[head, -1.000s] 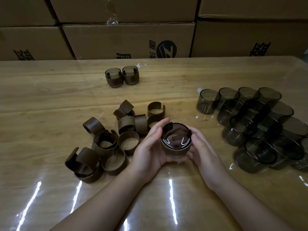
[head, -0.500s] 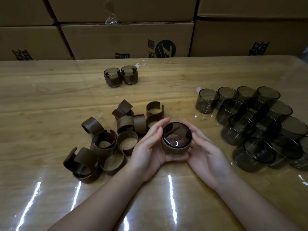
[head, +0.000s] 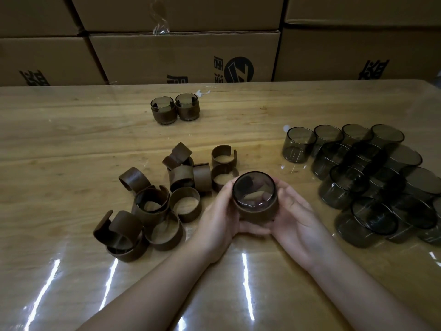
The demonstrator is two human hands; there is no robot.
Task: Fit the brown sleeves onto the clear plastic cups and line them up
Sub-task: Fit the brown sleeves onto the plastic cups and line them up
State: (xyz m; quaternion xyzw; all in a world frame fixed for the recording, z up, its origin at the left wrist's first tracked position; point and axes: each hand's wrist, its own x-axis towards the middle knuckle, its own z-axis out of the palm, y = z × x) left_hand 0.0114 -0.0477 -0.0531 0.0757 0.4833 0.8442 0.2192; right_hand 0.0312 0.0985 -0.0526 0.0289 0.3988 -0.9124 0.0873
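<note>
Both hands share the grip: the left hand (head: 220,217) and right hand (head: 294,219) are cupped together around one clear cup (head: 254,194), fingers clamped on the brown sleeve (head: 256,212) that wraps its lower wall. The cup is held just above the worktop (head: 71,144), mouth tilted toward the camera, so the sleeve looks seated or nearly so; whether its split ends meet behind is hidden.

To the left lies the heap of loose sleeves (head: 152,206), some on edge, some nested. To the right stands the cluster of bare cups (head: 372,177), packed touching. Far across, two finished cups (head: 175,109) stand side by side, starting the row.

Risk, as I judge it: the smooth wall could slip through the sleeve if the squeeze loosens, or the open band could spring off if it sits crooked. Carrying it to the row, a forearm could sweep the sleeve heap.

Against half a second ago, the cup has tipped a little more upright in the hands, and the fingers have closed lower around the band.
</note>
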